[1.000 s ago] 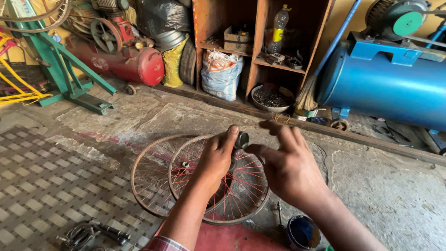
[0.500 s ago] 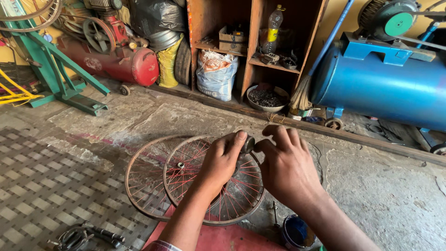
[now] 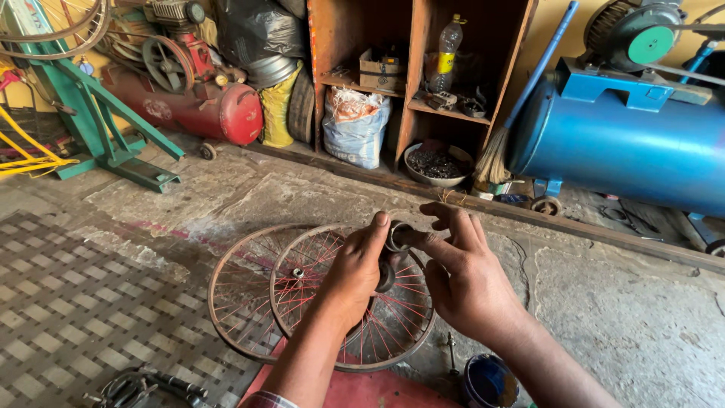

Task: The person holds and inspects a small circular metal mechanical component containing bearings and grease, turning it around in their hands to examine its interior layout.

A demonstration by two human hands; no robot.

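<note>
Head view: your left hand (image 3: 355,272) and right hand (image 3: 461,279) together grip a small, dark, greasy metal hub (image 3: 394,240), cylindrical, with an open ring end, held above two rusty spoked wheels (image 3: 302,302) on the floor.

This is looking like a bicycle repair workshop. Two spoked wheels (image 3: 317,295) are lying on the cracked concrete floor (image 3: 627,317), while a blue air compressor tank (image 3: 619,151), a red compressor (image 3: 204,106) and cluttered wooden shelves (image 3: 423,68) are lining the wall.
</note>
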